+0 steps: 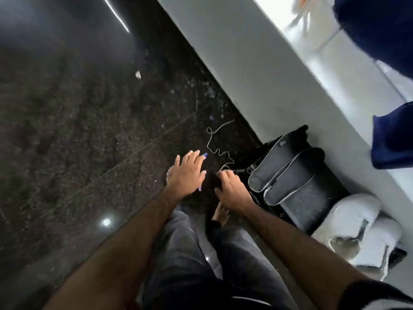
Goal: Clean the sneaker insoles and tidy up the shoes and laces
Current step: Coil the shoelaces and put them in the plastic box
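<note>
Right hand [231,186], centre of frame, is curled with fingertips down at the near end of a shoelace [220,151] — looks like a pinch on the lace end, though blur leaves it short of certain. Left hand [186,173] sits just left of it, fingers spread and relaxed, with a small blue object [204,155] showing past the fingertips and again under the palm edge; can't tell if it grips that or just lies over it.

The lace snakes from the right hand's fingertips toward upper centre across the dark speckled floor [89,130]. Two dark insoles [288,173] lie overlapping on a black mat or tray [317,202] right of centre, against the white wall base [257,74]. White sneakers [357,229] sit side by side at lower right, touching each other.

Handling, my read:
- Lace: light, limp, no stiffness. Take it at the tip and draw it in, or gather loops into the palm — dragging it may snag on floor grit.
- Insoles: thin, flexible foam, light. Pinch at the heel edge or lift from the long side; they'll flop if held by the toe.
- Sneakers: soft-sided, light. Grab at the heel collar.
</note>
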Tool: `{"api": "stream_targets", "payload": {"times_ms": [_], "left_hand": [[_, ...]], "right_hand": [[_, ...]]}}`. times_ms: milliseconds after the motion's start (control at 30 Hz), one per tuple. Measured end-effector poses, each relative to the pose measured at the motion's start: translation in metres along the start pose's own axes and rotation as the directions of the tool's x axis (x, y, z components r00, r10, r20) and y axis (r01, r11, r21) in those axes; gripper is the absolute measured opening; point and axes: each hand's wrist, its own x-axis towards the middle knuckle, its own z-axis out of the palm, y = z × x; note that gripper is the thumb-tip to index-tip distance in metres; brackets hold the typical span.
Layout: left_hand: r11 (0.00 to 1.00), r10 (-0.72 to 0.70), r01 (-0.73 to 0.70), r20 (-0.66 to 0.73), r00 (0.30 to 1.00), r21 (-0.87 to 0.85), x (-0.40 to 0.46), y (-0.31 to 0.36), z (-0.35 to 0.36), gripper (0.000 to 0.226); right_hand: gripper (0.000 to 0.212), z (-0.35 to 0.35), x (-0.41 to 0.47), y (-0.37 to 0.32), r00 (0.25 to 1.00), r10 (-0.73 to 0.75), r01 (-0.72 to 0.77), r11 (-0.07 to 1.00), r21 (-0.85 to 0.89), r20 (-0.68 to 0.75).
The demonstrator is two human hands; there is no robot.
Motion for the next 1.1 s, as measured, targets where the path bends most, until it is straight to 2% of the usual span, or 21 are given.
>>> {"api": "stream_targets", "payload": {"times_ms": [200, 333, 467, 633, 767, 867, 967, 1100], "left_hand": [[0.997, 0.057, -0.048, 0.151, 0.987, -0.066, 0.107, -0.059, 0.079, 0.051], [0.994, 0.100, -0.086, 0.224, 0.969, -0.070, 0.176, -0.100, 0.145, 0.051], [0.994, 0.076, -0.054, 0.260, 0.963, -0.092, 0.225, -0.135, 0.222, 0.051], [0.996, 0.079, -0.059, 0.317, 0.945, -0.069, 0.263, -0.163, 0.316, 0.051], [0.986, 0.164, -0.143, 0.325, 0.931, -0.086, 0.276, -0.173, 0.362, 0.049], [0.980, 0.196, -0.171, 0.314, 0.929, -0.106, 0.279, -0.176, 0.388, 0.048], [0.978, 0.204, -0.179, 0.309, 0.929, -0.106, 0.276, -0.176, 0.396, 0.048], [0.978, 0.207, -0.189, 0.329, 0.921, -0.087, 0.273, -0.174, 0.386, 0.048]], "right_hand": [[0.050, 0.061, 0.116, 0.029, 0.964, 0.263, -0.265, 0.951, 0.159, 0.034], [0.048, 0.123, 0.211, 0.055, 0.925, 0.362, -0.380, 0.900, 0.215, 0.120], [0.047, 0.194, 0.294, 0.089, 0.870, 0.446, -0.489, 0.835, 0.254, 0.208], [0.049, 0.271, 0.360, 0.149, 0.783, 0.579, -0.622, 0.742, 0.251, 0.228], [0.049, 0.315, 0.379, 0.181, 0.749, 0.633, -0.662, 0.718, 0.215, 0.193], [0.047, 0.340, 0.382, 0.192, 0.754, 0.631, -0.657, 0.727, 0.198, 0.184], [0.044, 0.350, 0.379, 0.191, 0.754, 0.643, -0.656, 0.726, 0.208, 0.135], [0.047, 0.344, 0.375, 0.188, 0.753, 0.633, -0.658, 0.725, 0.206, 0.177]]}}
